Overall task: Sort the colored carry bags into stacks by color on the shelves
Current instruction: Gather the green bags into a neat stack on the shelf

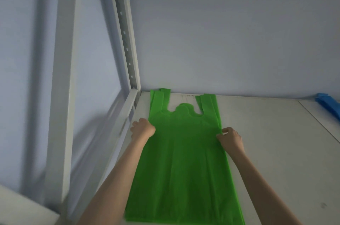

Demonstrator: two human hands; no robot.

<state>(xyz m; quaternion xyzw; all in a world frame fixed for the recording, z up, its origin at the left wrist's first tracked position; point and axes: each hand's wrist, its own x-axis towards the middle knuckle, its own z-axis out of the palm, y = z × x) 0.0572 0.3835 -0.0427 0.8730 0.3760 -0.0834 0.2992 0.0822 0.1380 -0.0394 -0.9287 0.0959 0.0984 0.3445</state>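
Note:
A stack of green carry bags [184,160] lies flat on the white shelf board [266,151], handles pointing to the back wall, near the shelf's left corner. My left hand [142,128] is curled at the stack's left edge, fingers pinching it. At the right edge my right hand [230,138] grips the bag with curled fingers. Both forearms reach in from below. A stack of blue bags [328,104] shows at the far right edge, mostly cut off by the frame.
A white metal upright [125,37] with holes rises at the shelf's back left corner, and a second front post [62,96] stands to the left. A pale wall [230,31] closes the back. A seam [320,123] crosses the board at right.

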